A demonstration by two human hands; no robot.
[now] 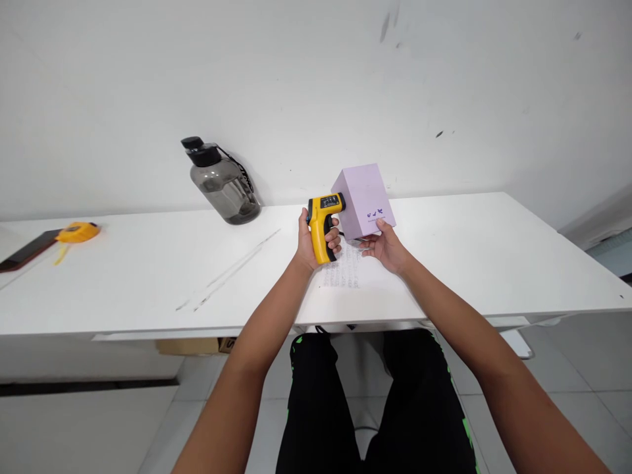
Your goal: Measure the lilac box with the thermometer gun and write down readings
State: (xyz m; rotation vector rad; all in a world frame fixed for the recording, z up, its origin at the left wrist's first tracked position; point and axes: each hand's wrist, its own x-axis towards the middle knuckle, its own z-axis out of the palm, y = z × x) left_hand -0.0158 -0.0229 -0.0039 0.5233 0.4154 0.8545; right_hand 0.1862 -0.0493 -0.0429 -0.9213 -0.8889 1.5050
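The yellow pistol-shaped infrared thermometer (pixel 323 227) is gripped in the left hand (pixel 316 240) and already aimed against the lilac cardboard box (pixel 364 197), which is steadied by the right hand (pixel 384 245); no reading is legible.

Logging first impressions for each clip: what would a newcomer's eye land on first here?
First, the yellow infrared thermometer gun, gripped in the left hand at mid-table and aimed at the lilac box, which the right hand holds tilted over a printed sheet. Next, the smoky grey water bottle leaning against the wall, and the yellow tape measure far left.
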